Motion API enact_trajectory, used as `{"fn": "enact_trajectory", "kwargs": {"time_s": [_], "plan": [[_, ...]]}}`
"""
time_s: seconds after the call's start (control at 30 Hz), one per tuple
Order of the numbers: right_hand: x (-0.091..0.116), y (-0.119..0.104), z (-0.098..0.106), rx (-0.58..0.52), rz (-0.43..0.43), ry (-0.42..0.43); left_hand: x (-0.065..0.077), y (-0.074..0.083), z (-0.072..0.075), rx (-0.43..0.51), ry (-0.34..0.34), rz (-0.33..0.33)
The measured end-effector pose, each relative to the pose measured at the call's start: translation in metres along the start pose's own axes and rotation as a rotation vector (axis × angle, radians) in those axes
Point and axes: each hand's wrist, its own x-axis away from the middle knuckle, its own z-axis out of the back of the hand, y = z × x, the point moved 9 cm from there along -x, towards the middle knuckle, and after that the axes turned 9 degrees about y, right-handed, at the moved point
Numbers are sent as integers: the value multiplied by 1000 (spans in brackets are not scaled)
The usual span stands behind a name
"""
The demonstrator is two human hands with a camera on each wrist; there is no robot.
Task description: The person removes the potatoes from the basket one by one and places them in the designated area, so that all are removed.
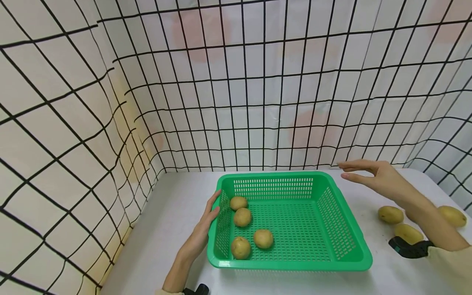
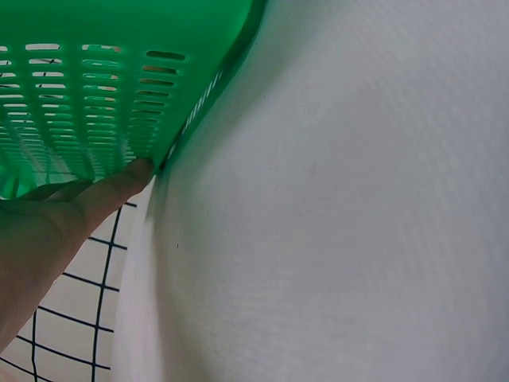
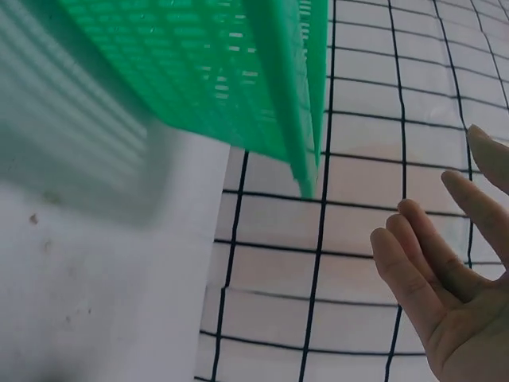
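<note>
A green plastic basket (image 1: 291, 265) with slotted walls stands on the white table, and several potatoes lie in its left part, among them one potato (image 1: 263, 239) nearer the middle. My left hand (image 1: 202, 229) touches the basket's left wall from outside, its fingers extended along it. In the left wrist view that hand (image 2: 71, 211) lies against the slotted wall (image 2: 95, 95), low by the table. Beyond the basket's right rim, my right hand (image 1: 372, 176) is raised in the air with nothing in it. Its fingers look spread and relaxed in the right wrist view, apart from the basket (image 3: 199, 79).
Right of the basket, near my right forearm, lie several more potatoes, such as one potato (image 1: 391, 214) and another (image 1: 452, 216). Black netting (image 1: 254, 90) over white sheeting rises behind and on both sides of the white table (image 1: 166, 213). Small dark specks (image 3: 33, 218) dot the tabletop.
</note>
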Motion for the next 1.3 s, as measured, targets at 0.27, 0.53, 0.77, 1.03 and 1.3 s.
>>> {"fn": "enact_trajectory", "kwargs": {"time_s": [0.27,0.53,0.77,1.03,1.3], "plan": [[-12,-42,-17,-48,148,-9,-1,1,1,0,7,3],[-22,-75,-36,-59,237,-46,0,0,3,-6,7,-1],[-34,-105,-66,-84,298,-103,0,1,4,-16,6,-14],[-41,-128,-111,-169,369,-253,0,-2,3,-1,4,-8],[-45,-135,-137,-203,398,-317,0,0,1,-5,0,-6]]}}
